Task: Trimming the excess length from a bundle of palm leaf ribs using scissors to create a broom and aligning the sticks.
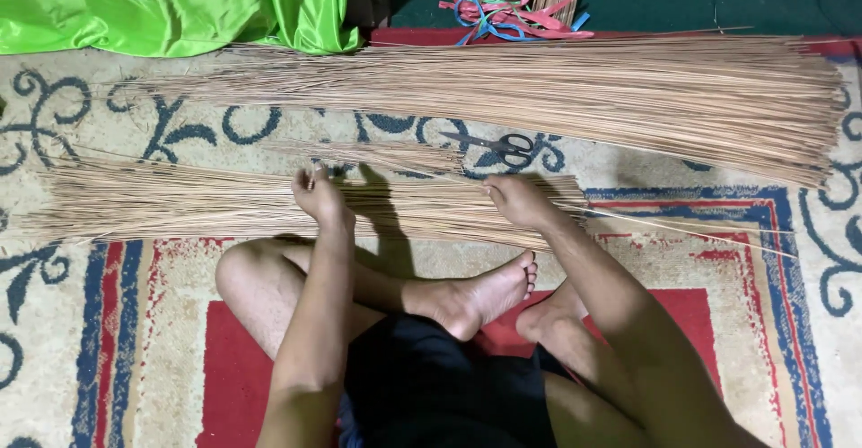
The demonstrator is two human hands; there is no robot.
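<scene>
Lying flat, thin tan sticks [180, 201], left hand [319, 197] pinched on several, right hand [516, 198] pressing them, fingers together.

Scissors [499, 147] on patterned carpet [135, 340]; green cloth [162, 4]; coloured ribbons [503, 13].

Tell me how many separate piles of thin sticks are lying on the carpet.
3. A big far pile lies below the green cloth, a small middle pile beside the scissors, and a near pile under the left hand and right hand.
</scene>
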